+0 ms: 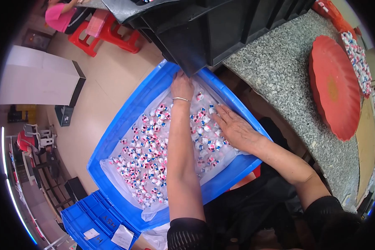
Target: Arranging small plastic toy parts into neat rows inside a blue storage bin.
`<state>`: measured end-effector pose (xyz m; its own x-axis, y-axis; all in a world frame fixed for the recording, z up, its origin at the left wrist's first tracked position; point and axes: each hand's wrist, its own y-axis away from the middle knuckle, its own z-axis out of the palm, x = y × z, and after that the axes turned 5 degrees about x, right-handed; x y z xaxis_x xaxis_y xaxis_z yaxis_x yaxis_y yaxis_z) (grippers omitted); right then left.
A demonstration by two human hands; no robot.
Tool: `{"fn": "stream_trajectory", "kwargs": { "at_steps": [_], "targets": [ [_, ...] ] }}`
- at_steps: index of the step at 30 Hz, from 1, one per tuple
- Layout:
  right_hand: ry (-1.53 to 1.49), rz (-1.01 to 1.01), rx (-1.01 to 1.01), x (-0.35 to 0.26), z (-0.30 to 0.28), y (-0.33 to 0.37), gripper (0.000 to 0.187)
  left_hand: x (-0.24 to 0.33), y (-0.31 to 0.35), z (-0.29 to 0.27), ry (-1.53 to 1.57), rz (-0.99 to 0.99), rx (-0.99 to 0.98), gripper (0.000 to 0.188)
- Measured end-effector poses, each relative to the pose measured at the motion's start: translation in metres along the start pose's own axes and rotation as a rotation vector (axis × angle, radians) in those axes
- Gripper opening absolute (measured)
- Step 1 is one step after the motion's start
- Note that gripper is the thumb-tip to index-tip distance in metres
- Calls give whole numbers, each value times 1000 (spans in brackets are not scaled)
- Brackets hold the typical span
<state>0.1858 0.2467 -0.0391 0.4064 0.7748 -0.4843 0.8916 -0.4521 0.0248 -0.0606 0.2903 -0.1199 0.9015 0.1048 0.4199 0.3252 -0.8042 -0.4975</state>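
A blue plastic bin holds a pale plastic liner strewn with many small white, pink and blue figurines. My left hand, with a thin bracelet at the wrist, reaches to the far end of the bin; its fingertips are mostly hidden by the rim of the liner and the corner of a black crate. On the right side of the bin, my right hand lies with its fingers stretched out over the liner, touching the edge of the figurines and gripping none of them.
The black crate overhangs the bin's far end. To the right, a speckled stone counter bears a red scalloped tray and bagged figurines. Blue crates stand at lower left. Red stools and a seated person are farther off.
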Motion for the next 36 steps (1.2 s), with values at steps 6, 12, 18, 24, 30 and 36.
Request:
{"fn": "stream_trajectory", "kwargs": {
  "at_steps": [6, 12, 18, 24, 30, 36],
  "targets": [
    [56, 16, 48, 13, 7, 2, 54, 47, 18, -47, 45, 57, -31, 14],
    [21, -8, 46, 6, 5, 0, 53, 56, 42, -46, -158, -35, -283, 24],
    [-18, -2, 37, 6, 3, 4, 54, 27, 28, -52, 445, -549, -321, 33],
    [-75, 10, 6, 5, 0, 4, 54, 9, 15, -37, 468, -519, -301, 37],
    [-59, 6, -18, 4, 2, 3, 55, 26, 7, -20, -117, -34, -31, 42],
    [-18, -6, -29, 8, 5, 4, 57, 38, 2, -14, -70, -146, -131, 25]
  ]
}}
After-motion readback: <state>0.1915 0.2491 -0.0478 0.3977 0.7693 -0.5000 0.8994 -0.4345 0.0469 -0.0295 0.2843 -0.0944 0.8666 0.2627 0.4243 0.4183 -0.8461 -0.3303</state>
